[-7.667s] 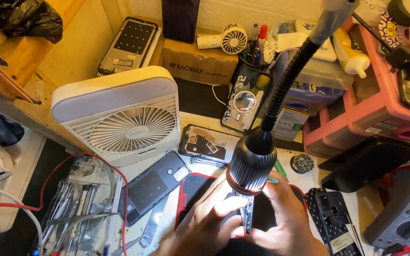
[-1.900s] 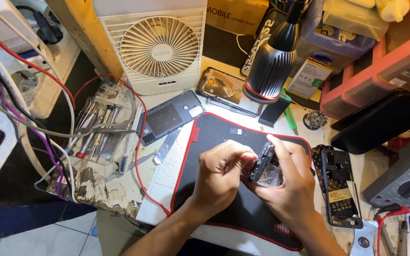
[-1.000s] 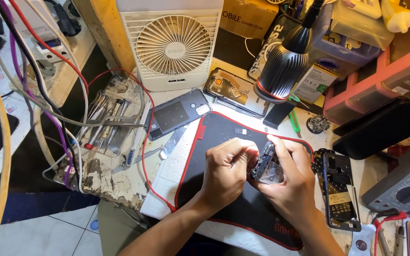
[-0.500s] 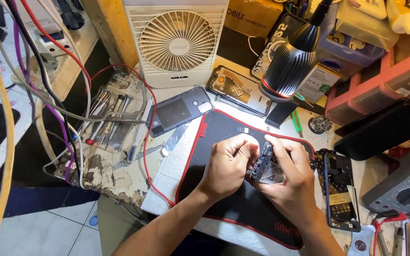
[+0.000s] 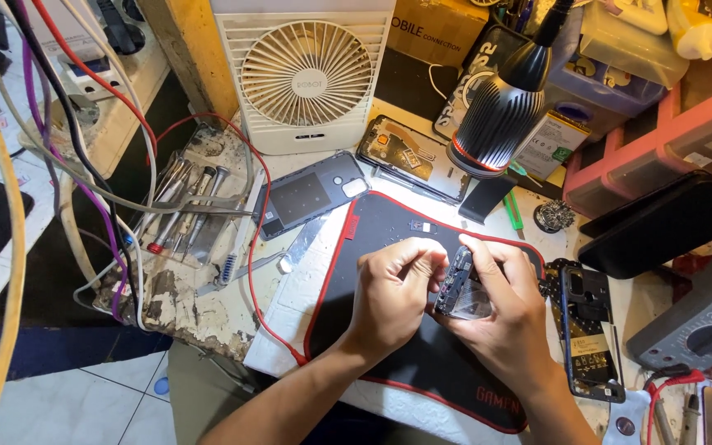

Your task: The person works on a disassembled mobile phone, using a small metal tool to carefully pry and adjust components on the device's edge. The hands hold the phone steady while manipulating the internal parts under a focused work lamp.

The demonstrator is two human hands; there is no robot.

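While both forearms come up from the bottom edge and meet over the middle of the bench, we see our left hand (image 5: 393, 297) curled with its knuckles up and our right hand (image 5: 508, 317) cupped beside it, wrists bent inward. Between them sits a small dark phone part with a clear plastic face (image 5: 461, 288), tilted on edge just above the black rubber work mat with red stitched border (image 5: 389, 222). Our right hand wraps the part from the right and below, its fingers (image 5: 488, 264) narrowly closed on the upper edge. Our left hand pinches close against the part's left side with thumb and fingertips drawn together; whether it grips or only touches there we cannot tell.

Beyond the mat lies a flat grey plastic phone back cover (image 5: 306, 198), and to the right, touching the mat's edge, a blue-framed opened phone with its board showing (image 5: 591, 338). A ribbed black lamp head on a gooseneck (image 5: 500, 119) hangs above the mat's far edge, beside a white square plastic fan with round grille (image 5: 302, 74). Metal-shafted screwdrivers (image 5: 179, 206) lie on the chipped, flaking board at left.
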